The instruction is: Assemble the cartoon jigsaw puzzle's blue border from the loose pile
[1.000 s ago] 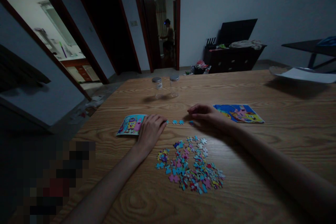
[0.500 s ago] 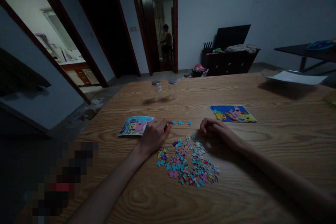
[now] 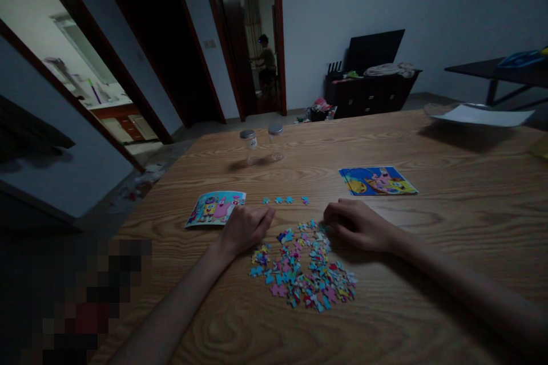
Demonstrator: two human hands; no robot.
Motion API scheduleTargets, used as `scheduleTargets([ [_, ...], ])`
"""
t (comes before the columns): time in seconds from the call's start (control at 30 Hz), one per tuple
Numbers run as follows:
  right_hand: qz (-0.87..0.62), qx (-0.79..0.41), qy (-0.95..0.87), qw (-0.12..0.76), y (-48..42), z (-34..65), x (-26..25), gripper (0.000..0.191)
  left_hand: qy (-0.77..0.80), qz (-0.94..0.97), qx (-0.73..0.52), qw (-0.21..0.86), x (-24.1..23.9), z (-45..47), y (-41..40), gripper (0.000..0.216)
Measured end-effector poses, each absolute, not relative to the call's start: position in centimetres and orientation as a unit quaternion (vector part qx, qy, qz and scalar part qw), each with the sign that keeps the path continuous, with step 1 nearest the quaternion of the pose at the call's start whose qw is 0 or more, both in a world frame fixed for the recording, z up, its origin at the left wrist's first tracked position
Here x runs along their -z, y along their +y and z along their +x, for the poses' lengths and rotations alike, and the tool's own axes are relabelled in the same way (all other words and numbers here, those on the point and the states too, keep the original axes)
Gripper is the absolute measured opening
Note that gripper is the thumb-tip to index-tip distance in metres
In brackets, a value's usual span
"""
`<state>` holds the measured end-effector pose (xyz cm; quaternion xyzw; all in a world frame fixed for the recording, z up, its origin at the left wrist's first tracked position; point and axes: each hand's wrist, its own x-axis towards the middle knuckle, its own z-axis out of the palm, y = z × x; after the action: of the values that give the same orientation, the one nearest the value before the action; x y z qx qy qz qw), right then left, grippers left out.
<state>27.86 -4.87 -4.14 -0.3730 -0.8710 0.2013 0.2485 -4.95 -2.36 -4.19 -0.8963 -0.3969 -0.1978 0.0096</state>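
Note:
A loose heap of jigsaw puzzle pieces [image 3: 308, 274] in blue, pink and yellow lies on the wooden table between my hands. Above it, several single puzzle pieces [image 3: 289, 199] are set out in a rough row. My left hand [image 3: 248, 228] rests at the heap's upper left with its fingers curled together; nothing shows in them. It partly covers the corner of a cartoon picture sheet [image 3: 209, 209]. At the heap's upper right edge, my right hand [image 3: 362, 225] has its fingers bent down beside the pieces, and its fingertips are hidden. Behind it lies a second cartoon picture [image 3: 381, 181].
Two clear jars with metal lids, a left jar [image 3: 249, 148] and a right jar [image 3: 276, 144], stand further back on the table [image 3: 462, 205]. A white sheet [image 3: 483, 115] lies at the far right. A person [image 3: 267, 63] sits beyond a doorway.
My left hand has drawn back from the row toward me, uncovering a piece at the row's left end. My right hand has moved slightly down to the heap's edge. The view has shifted slightly.

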Motion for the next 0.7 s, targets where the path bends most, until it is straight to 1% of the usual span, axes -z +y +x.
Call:
scheduleTargets([
  [0.13,-0.368,-0.160,-0.890,0.218,-5.0,27.5,4.6,0.010,-0.429,-0.879,0.210,0.004,4.4,-5.6,-1.9,0.057],
  [0.2,-0.373,-0.144,-0.892,0.211,-5.0,27.4,4.7,0.016,-0.431,-0.876,0.215,-0.001,4.5,-5.8,-1.7,0.058],
  [0.27,-0.375,-0.140,-0.892,0.211,-5.0,27.4,4.8,0.017,-0.424,-0.879,0.219,-0.006,4.5,-5.8,-1.7,0.056],
  [0.4,-0.368,-0.170,-0.889,0.212,-5.0,27.7,4.5,0.010,-0.417,-0.881,0.222,-0.018,4.8,-5.8,-1.7,0.054],
  [0.5,-0.375,-0.204,-0.880,0.208,-5.2,27.8,3.9,0.017,-0.416,-0.882,0.219,-0.020,4.9,-5.8,-1.7,0.052],
  [0.57,-0.384,-0.223,-0.874,0.198,-5.2,27.9,3.5,0.018,-0.414,-0.883,0.222,-0.015,5.0,-5.9,-1.7,0.052],
  [0.7,-0.401,-0.228,-0.866,0.191,-5.3,27.7,3.4,0.009,-0.419,-0.878,0.232,-0.002,4.8,-6.0,-1.7,0.054],
])
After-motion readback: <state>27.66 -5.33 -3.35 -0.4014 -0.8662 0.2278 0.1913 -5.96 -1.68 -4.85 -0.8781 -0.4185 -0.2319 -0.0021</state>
